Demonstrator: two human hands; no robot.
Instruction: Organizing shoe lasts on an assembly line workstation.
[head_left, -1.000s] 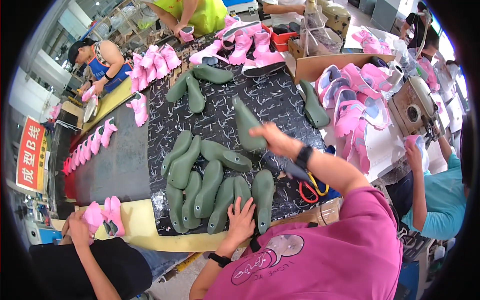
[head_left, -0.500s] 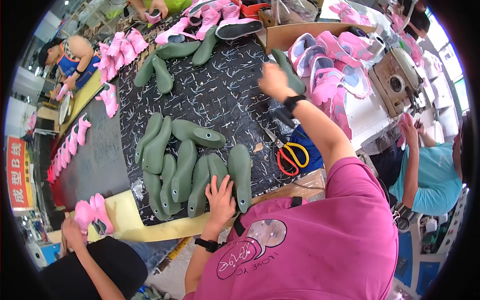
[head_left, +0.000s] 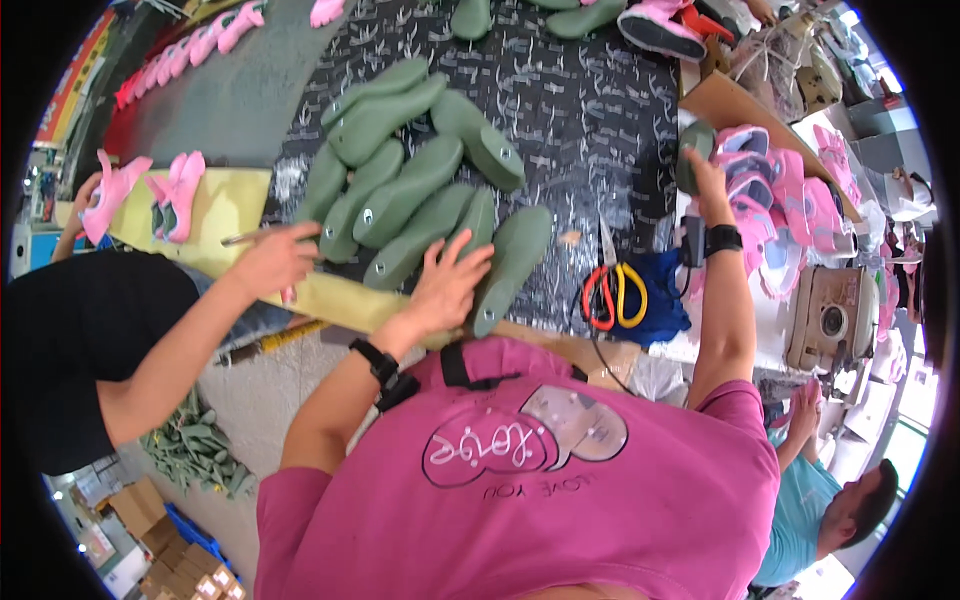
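Note:
Several green shoe lasts [head_left: 410, 190] lie in a slanting cluster on the dark table mat. My left hand [head_left: 450, 285] rests with fingers spread over the near ends of the lasts at the cluster's right side. The rightmost last [head_left: 515, 265] lies just beside its fingertips. Over at the table's right edge, my right hand [head_left: 708, 185] closes on another green last [head_left: 694, 150], its fingers partly hidden. That last stands beside a pile of pink shoe uppers [head_left: 785, 190].
Scissors with red and yellow handles [head_left: 615, 298] lie near blue cloth [head_left: 660, 295]. A beige machine [head_left: 832, 315] stands at right. On the left, a co-worker's hand [head_left: 275, 262] holds a thin tool close to the lasts. More lasts [head_left: 590, 18] lie at the far edge.
The view has swung, shifting the table's things. My right hand has gone from beside the standing last to a hold on it. My left hand stays on the cluster. A co-worker's hand has come close.

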